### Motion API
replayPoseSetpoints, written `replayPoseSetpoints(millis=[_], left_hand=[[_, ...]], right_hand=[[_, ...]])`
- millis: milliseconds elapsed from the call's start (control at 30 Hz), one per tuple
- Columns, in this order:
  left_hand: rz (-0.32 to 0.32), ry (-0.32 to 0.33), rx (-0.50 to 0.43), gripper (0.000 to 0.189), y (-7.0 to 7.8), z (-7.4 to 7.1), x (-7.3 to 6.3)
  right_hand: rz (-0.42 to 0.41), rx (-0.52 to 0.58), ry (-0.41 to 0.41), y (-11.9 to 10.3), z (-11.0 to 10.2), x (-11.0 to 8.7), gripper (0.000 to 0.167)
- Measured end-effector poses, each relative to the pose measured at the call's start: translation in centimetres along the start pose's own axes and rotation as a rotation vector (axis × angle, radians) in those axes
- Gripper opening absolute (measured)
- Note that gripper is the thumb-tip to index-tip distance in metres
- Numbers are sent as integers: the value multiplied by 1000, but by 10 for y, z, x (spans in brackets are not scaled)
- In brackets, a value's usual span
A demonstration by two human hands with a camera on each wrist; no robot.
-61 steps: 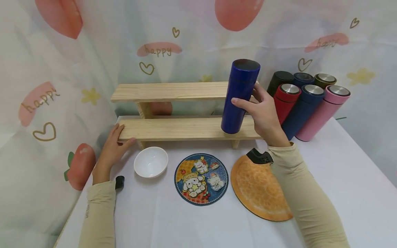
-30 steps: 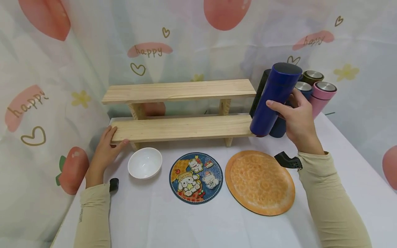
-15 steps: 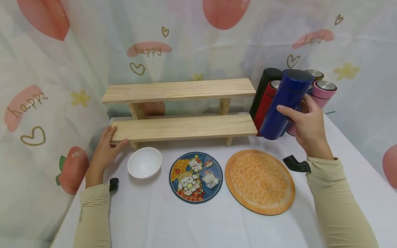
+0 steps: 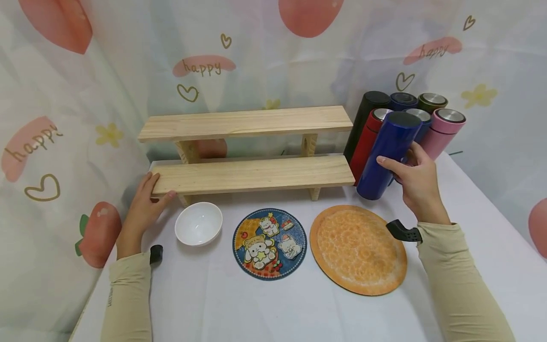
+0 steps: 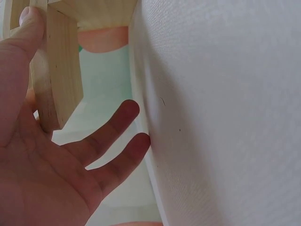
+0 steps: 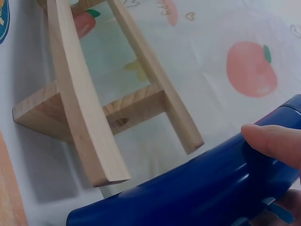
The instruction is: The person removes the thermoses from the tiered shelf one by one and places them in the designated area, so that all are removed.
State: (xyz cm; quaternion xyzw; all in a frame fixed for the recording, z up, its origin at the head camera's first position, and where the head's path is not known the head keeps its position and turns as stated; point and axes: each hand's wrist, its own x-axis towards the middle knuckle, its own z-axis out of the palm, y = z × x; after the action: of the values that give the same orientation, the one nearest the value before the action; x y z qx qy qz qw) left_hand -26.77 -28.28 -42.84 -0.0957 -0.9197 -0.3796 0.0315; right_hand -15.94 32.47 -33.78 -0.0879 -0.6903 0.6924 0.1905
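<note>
In the head view, my right hand (image 4: 420, 183) grips a glossy blue thermos flask (image 4: 386, 156) with a dark top, thumb across its near side. The flask leans slightly, its base close over the table, overlapping the red flask (image 4: 367, 142) and a blue one behind. The right wrist view shows the thumb (image 6: 273, 141) on the flask's side. My left hand (image 4: 143, 209) holds the left end of the lower board of a two-tier wooden shelf (image 4: 252, 175). In the left wrist view, the thumb (image 5: 33, 33) presses the board's end while two fingers stretch out past it.
Black (image 4: 363, 123), dark blue (image 4: 403, 99), olive (image 4: 432, 100) and pink (image 4: 442, 133) flasks cluster right of the shelf. In front stand a white bowl (image 4: 198, 224), a round cartoon mat (image 4: 270, 244) and a round bread-patterned mat (image 4: 358, 249). A printed curtain (image 4: 256, 28) hangs behind.
My right hand has carried the blue flask from over the lower board to the right, then lowered it in front of the other flasks. The left hand keeps its hold on the shelf.
</note>
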Motion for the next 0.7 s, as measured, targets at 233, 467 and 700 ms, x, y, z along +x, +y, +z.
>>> replayPoseSetpoints(millis=[233,467,700], left_hand=[[1,2,-8,89,2,0,-1],[12,9,-17,88,2,0,-2],[12,10,-10,88,1,0,-1]], right_hand=[[11,22,-3,12,-2,2,84],[27,39,-4,21,-5,1,85],[21,66,-9,31,-5,-1,82]])
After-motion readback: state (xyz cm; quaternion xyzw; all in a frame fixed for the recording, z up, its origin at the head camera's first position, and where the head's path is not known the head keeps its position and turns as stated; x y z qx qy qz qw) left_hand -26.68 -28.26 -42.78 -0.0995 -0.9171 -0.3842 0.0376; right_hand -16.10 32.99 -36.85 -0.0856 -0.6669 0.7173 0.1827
